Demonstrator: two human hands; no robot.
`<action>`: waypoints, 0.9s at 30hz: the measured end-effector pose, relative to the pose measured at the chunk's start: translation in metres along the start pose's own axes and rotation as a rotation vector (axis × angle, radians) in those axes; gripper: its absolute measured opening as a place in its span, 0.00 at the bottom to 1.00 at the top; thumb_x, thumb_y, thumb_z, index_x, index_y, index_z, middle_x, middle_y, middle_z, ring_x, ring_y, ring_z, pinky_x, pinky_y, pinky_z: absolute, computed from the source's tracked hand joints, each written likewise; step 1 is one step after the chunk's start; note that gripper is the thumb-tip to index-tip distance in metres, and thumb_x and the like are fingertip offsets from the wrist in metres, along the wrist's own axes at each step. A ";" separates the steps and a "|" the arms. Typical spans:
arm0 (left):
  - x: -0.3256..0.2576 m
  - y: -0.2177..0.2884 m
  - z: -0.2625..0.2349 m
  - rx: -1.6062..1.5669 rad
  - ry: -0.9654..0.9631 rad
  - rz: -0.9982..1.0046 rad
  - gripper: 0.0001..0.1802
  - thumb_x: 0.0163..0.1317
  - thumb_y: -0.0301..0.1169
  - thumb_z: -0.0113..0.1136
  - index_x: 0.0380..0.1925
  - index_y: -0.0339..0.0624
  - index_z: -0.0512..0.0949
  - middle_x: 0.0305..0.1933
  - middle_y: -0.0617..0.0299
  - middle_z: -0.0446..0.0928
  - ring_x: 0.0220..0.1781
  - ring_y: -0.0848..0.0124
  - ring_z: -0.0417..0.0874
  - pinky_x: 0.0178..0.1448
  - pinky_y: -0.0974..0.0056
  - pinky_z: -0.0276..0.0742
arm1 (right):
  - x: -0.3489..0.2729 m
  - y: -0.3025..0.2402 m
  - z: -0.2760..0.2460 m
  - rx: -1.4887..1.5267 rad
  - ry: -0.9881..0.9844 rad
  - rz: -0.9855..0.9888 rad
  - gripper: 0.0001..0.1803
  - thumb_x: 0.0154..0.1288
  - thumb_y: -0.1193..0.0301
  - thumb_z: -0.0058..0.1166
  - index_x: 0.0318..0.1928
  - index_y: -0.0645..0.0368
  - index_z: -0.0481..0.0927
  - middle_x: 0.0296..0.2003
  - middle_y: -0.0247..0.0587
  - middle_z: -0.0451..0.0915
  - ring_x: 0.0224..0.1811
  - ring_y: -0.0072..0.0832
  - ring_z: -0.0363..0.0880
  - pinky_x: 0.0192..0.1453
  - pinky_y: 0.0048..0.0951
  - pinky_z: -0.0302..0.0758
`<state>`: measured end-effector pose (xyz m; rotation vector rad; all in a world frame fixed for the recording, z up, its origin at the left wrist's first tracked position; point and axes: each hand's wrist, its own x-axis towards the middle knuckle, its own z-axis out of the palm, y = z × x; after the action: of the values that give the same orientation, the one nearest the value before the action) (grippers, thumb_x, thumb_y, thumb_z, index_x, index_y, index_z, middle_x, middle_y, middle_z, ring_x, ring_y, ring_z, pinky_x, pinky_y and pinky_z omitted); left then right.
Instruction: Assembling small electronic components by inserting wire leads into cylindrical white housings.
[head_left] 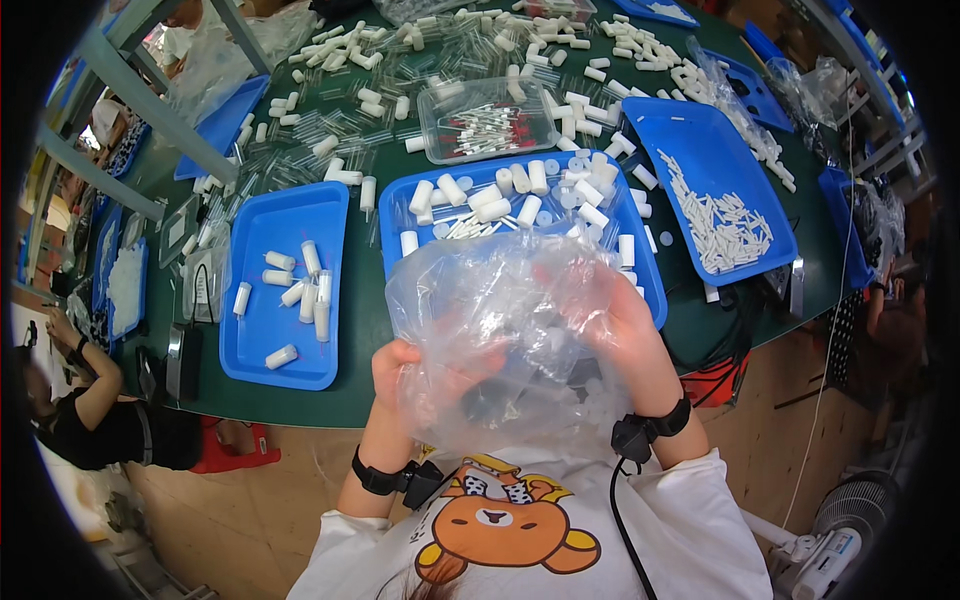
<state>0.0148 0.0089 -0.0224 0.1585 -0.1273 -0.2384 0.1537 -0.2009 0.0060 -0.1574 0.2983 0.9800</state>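
Between my hands, close to my chest, I hold a crinkled clear plastic bag (480,350). My left hand (396,372) is closed on the bag's left side, partly covered by the film. On the other side my right hand (615,310) grips the bag, its fingers blurred behind shiny plastic. Small round pieces show dimly through the film. Just beyond lies a blue tray (390,215) holding white cylinders (492,210), thin white sticks (470,228) and translucent discs (544,217). The bag hides the tray's front part.
At left a blue tray (235,345) holds several capped white cylinders (310,258). A blue tray (640,120) with short white sticks (715,225) lies right. Behind stands a clear box (430,125) of red-and-white pieces. Loose tubes and cylinders cover the far table. Another person (120,430) sits left.
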 end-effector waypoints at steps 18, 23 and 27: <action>0.028 0.007 0.030 -0.685 0.086 0.401 0.37 0.57 0.32 0.40 0.66 0.30 0.45 0.69 0.33 0.45 0.71 0.46 0.50 0.73 0.47 0.48 | 0.006 0.020 0.020 -1.751 0.291 -0.456 0.18 0.64 0.75 0.45 0.54 0.64 0.64 0.41 0.47 0.68 0.39 0.30 0.73 0.44 0.30 0.69; 0.022 0.012 0.023 -0.698 0.121 0.299 0.35 0.61 0.31 0.36 0.67 0.31 0.43 0.70 0.36 0.45 0.71 0.48 0.50 0.73 0.47 0.48 | 0.007 0.018 0.040 -2.110 0.123 -0.852 0.15 0.65 0.70 0.47 0.50 0.65 0.70 0.46 0.53 0.70 0.51 0.44 0.69 0.55 0.37 0.66; 0.016 0.012 0.018 -0.538 0.239 0.215 0.35 0.60 0.32 0.39 0.66 0.30 0.47 0.69 0.38 0.50 0.70 0.48 0.54 0.72 0.46 0.49 | 0.015 0.026 0.052 -2.129 -0.192 -0.730 0.23 0.64 0.65 0.50 0.55 0.66 0.68 0.53 0.56 0.69 0.58 0.49 0.66 0.61 0.38 0.63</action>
<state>0.0307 0.0136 -0.0014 -0.3603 0.1586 -0.0324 0.1486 -0.1610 0.0506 -1.9195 -1.0537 0.1810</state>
